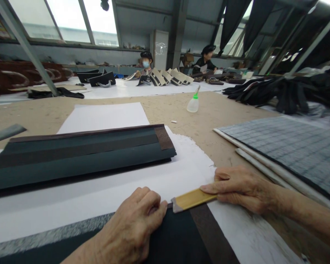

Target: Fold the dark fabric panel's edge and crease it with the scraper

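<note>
Head view: two hands work a yellow strip at the near edge of a paper-covered table.

Stacked dark strips (79,154) lie at left, long axis running left to right. Nearer, the left hand (132,227) rests curled, knuckles down, on a dark sheet (178,234). Just right of it the yellow strip (191,200) lies almost level, its grey tip pointing left toward those knuckles. The right hand (239,189) pinches the strip's right end, seemingly between thumb and forefinger.
</note>
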Demonstrator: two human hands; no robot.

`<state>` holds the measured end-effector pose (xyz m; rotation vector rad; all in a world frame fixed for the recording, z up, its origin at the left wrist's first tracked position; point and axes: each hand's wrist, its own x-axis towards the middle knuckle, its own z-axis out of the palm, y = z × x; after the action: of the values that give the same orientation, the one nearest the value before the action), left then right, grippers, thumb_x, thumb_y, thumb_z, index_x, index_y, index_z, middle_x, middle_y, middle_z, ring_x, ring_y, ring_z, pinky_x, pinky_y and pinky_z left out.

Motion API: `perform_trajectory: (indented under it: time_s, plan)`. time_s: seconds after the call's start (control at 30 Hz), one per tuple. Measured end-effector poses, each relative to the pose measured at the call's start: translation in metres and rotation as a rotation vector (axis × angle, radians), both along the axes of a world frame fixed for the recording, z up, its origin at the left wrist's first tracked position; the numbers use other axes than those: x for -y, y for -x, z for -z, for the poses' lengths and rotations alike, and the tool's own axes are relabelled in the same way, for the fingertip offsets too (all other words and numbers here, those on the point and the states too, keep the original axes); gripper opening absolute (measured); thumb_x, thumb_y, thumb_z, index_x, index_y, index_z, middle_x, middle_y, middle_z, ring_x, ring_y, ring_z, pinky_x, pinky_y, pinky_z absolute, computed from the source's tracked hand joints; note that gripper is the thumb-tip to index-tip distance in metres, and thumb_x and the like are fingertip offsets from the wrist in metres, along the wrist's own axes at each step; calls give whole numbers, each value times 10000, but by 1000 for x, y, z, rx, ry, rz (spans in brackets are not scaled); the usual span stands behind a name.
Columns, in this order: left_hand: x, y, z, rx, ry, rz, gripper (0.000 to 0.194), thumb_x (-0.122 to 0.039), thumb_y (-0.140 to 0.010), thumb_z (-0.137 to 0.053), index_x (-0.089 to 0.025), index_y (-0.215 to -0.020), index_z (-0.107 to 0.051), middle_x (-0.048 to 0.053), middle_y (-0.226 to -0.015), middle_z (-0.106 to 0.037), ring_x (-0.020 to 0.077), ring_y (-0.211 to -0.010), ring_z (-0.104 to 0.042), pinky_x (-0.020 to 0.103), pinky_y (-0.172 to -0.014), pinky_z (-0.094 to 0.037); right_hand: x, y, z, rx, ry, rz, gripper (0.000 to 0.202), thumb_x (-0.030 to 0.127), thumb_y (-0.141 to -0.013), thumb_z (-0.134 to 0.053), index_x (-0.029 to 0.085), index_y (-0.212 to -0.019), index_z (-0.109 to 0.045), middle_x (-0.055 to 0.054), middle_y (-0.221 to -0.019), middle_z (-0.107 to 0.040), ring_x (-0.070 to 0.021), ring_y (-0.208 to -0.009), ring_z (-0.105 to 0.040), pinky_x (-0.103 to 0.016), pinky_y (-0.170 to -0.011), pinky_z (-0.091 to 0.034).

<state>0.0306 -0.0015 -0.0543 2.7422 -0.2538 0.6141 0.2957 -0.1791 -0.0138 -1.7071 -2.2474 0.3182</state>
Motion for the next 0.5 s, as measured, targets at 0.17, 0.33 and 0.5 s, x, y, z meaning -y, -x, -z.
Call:
perform_trajectory:
  time_s: [0.17, 0.33, 0.5]
  plan:
    - [0, 0, 3, 71, -25, 3, 396, -47, -781, -328, -87, -1124, -522, 99, -847, -493, 202, -708, -416, 322, -604, -349, -11, 7, -3, 1, 18, -42, 327, 324, -975, -413, 237, -1219, -612, -24, -707, -483, -123, -622, -461, -258, -566, -299]
    - [1, 0, -2, 96, -25, -2, 353, -42, -814, -332, -73, -1107, -527, 104, -852, -517, 200, -711, -429, 320, -598, -369, -19, 10, -1, 7, 32, -34, 347, 367, -984, -384, 246, -1204, -624, -21, -695, -477, -119, -611, -450, -261, -570, -298]
    - [-2, 3, -16, 111, 29, -48, 358, -63, -876, -344, -95, -1214, -458, 79, -855, -565, 192, -706, -471, 330, -616, -388, -19, 8, 6, 8, -14, -67, 331, 327, -978, -400, 258, -1232, -600, -16, -698, -467, -124, -624, -448, -263, -575, -293]
